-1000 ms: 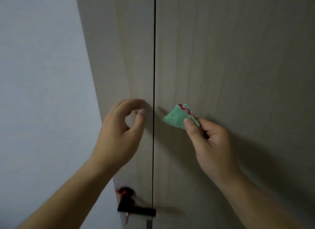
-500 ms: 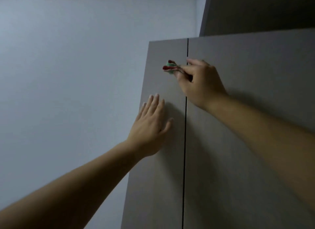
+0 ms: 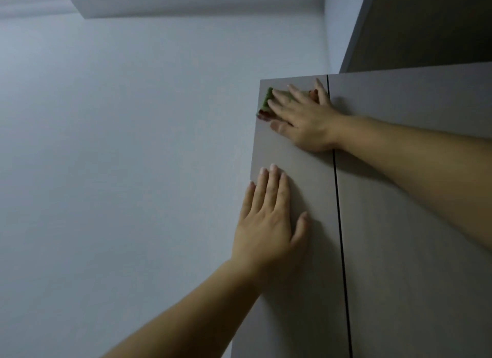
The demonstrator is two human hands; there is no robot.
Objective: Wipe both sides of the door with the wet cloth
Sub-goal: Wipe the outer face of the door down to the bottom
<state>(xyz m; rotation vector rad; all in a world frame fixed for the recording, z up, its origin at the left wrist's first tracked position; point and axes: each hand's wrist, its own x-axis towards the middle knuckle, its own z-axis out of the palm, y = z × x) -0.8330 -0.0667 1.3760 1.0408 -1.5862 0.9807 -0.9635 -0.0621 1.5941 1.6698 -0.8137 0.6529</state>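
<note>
Door [image 3: 311,176] seems mostly unwiped: flat right hand [image 3: 306,120] presses green cloth [image 3: 266,102] at its top corner, open left hand [image 3: 266,224] rests below.

Your right hand [image 3: 303,118] covers most of the green cloth [image 3: 266,102], leaving only its left edge showing, while the door [image 3: 298,291] runs off the bottom edge.
</note>
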